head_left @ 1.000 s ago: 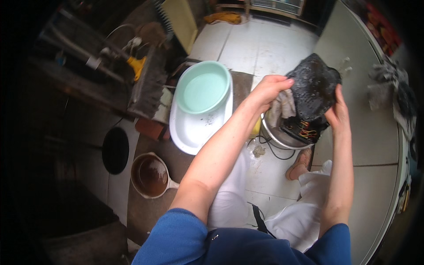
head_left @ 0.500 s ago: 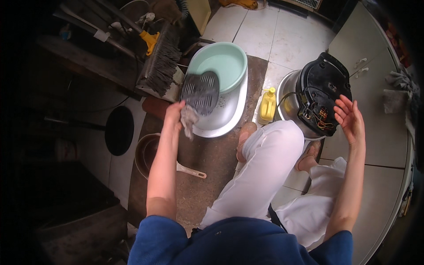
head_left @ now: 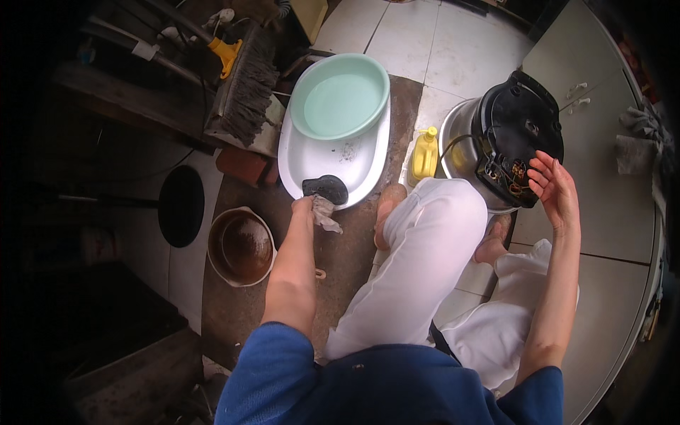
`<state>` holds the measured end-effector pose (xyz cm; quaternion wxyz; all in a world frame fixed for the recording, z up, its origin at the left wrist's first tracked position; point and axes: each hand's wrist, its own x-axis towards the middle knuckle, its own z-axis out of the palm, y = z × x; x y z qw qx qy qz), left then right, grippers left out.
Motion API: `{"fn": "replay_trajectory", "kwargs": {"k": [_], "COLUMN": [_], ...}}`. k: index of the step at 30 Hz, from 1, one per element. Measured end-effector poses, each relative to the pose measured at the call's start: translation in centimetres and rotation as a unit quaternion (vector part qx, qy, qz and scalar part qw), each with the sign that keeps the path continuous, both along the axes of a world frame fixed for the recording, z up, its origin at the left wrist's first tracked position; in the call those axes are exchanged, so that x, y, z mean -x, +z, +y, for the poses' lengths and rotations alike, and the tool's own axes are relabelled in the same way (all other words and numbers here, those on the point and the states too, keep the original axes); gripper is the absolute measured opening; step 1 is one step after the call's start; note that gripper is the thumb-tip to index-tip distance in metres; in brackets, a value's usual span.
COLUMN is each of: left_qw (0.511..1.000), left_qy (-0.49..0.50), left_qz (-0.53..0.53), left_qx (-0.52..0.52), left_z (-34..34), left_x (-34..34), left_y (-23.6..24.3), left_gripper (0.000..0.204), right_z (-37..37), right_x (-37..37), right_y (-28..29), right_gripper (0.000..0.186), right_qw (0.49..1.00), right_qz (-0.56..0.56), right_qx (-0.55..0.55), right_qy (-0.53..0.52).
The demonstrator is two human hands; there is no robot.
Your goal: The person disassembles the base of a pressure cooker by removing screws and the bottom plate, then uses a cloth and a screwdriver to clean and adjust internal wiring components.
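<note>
Over the near rim of a white oval tub [head_left: 297, 152], my left hand [head_left: 303, 206] grips a dark cover [head_left: 327, 188] together with a crumpled grey cloth [head_left: 327, 216]. Tilted as it is, the cover shows foreshortened. A pale green basin [head_left: 296, 103] with water rests across the tub's far end. My right hand [head_left: 557, 190] is raised and empty, its fingers spread. Closest to it is an appliance with an upturned black base [head_left: 520, 117], wiring exposed on its near side, on a shiny metal body [head_left: 462, 127].
A yellow pump bottle [head_left: 424, 157] stands between tub and appliance. Left of my forearm sits a brown-lined pot [head_left: 212, 244], its handle partly behind my arm. A broom [head_left: 248, 85], a brick-red block [head_left: 244, 167] and a black disc [head_left: 181, 206] lie left; a pale cabinet [head_left: 595, 78] stands right.
My left hand has brought the cover nearer and lower, away from the green basin, and tipped it from face-up to nearly edge-on. My right hand has barely moved.
</note>
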<state>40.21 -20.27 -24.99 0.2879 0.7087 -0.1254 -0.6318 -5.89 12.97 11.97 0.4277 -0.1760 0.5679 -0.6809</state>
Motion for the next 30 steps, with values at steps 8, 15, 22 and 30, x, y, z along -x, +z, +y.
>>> {"fn": "replay_trajectory", "kwargs": {"k": [8, 15, 22, 30], "left_qw": [0.951, 0.871, 0.725, 0.802], "left_qy": [-0.249, -0.206, -0.48, -0.343], "left_qz": [-0.161, 0.286, 0.375, 0.011], "left_qx": [0.088, 0.342, 0.321, 0.489], "left_z": [1.7, 8.9, 21.5, 17.2], "left_x": [-2.7, 11.2, 28.0, 33.0], "left_y": [6.2, 35.1, 42.7, 28.5], "left_gripper": [0.038, 0.038, 0.046, 0.035], "right_z": [1.4, -1.2, -0.2, 3.7], "right_x": [-1.2, -9.4, -8.5, 3.7], "right_y": [1.7, 4.7, 3.8, -1.7], "right_gripper": [0.038, 0.041, 0.037, 0.02], "right_qw": [0.998, 0.96, 0.98, 0.94], "right_qz": [0.054, 0.201, -0.022, 0.23], "right_qx": [-0.004, -0.031, 0.198, -0.03], "right_qy": [0.044, 0.191, 0.031, -0.252]}}
